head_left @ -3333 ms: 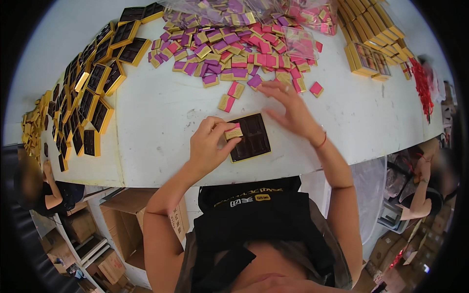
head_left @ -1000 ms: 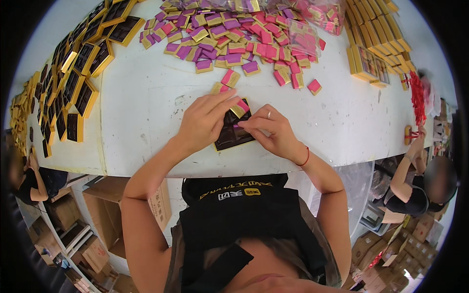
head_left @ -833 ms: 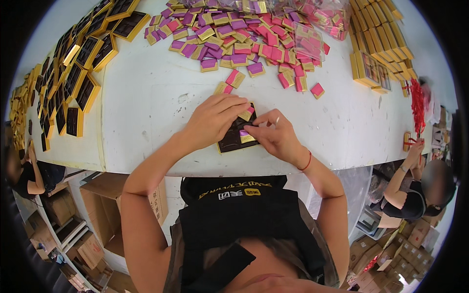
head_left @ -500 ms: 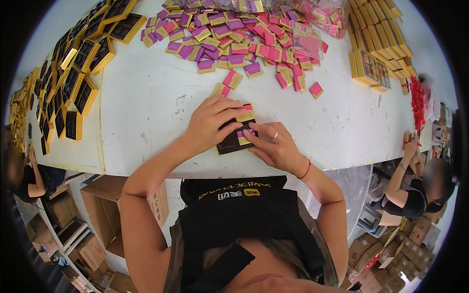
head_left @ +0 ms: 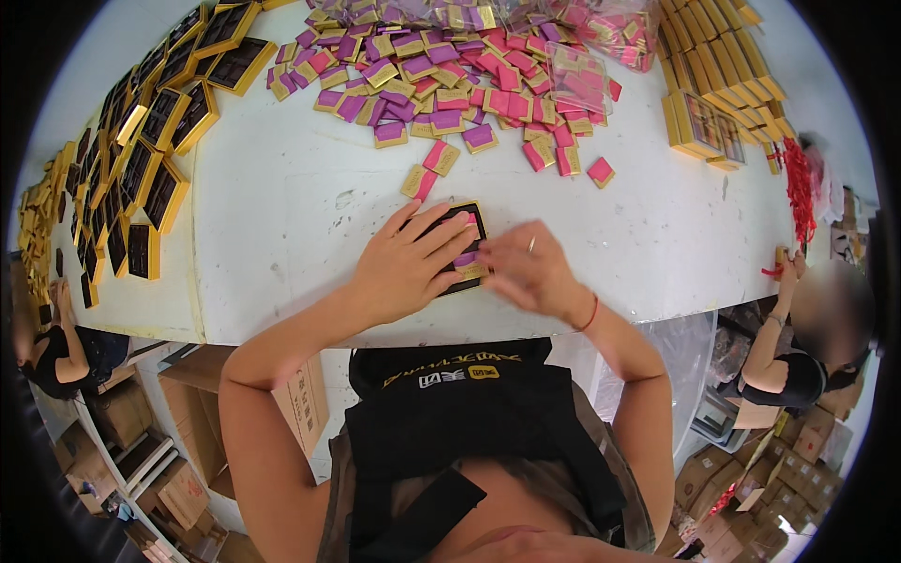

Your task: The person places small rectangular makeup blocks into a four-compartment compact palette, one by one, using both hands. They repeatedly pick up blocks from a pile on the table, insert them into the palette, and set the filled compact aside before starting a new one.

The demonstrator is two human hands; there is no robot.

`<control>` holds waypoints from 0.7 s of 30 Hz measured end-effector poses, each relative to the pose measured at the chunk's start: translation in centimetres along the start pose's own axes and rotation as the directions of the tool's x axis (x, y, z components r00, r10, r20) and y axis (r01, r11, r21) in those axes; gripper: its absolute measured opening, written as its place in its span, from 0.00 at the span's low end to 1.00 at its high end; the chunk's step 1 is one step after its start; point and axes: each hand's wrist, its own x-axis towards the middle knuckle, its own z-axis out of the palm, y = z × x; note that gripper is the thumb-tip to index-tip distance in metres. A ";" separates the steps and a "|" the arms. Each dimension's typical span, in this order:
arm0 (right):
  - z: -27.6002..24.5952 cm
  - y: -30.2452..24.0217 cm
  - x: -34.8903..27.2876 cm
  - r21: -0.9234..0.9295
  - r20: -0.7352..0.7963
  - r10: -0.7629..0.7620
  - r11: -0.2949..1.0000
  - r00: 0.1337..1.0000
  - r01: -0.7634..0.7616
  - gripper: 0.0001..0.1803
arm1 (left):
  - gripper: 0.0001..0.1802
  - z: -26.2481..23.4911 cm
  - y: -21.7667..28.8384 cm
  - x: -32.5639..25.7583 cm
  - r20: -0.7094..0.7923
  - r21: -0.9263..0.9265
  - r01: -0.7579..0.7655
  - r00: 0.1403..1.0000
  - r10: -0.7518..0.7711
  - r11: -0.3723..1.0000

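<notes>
A small gold-edged box with a dark brown insert lies at the middle of the table's near edge. In it sit a gold-and-purple wrapped piece, chocolate-like, and a pink-and-gold one, partly hidden by fingers. My left hand rests across the box from the left, fingers spread and stretched over it, covering much of the insert. At the box's right edge is my right hand, blurred, its thumb and fingers apart with nothing seen between them. Two loose pink-and-gold pieces lie just beyond.
A heap of purple, pink and gold pieces lies at the far side, under clear plastic bags. Dark-lined boxes crowd the left; gold boxes are stacked far right. Red tassels hang beyond. A co-worker works at right, another at left.
My right hand has drawn back to the right from the purple piece, its fingers loosening. My left hand has flattened and spread its fingers further across the box.
</notes>
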 end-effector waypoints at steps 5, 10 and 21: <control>-1.1 5.9 7.1 -0.162 -0.146 0.125 0.976 0.981 -0.148 0.21 | 0.18 0.8 -3.9 0.4 -0.230 -0.353 0.294 0.893 -0.386 0.889; -0.1 8.5 9.0 -0.355 -0.061 0.050 0.932 0.997 -0.068 0.16 | 0.24 0.7 -5.5 3.1 -0.213 -0.259 0.410 0.859 -0.466 0.875; -1.5 3.8 5.9 0.777 0.262 0.687 0.267 0.678 -0.570 0.11 | 0.14 -0.7 -6.4 4.4 -0.010 -0.353 0.452 0.874 -0.486 0.819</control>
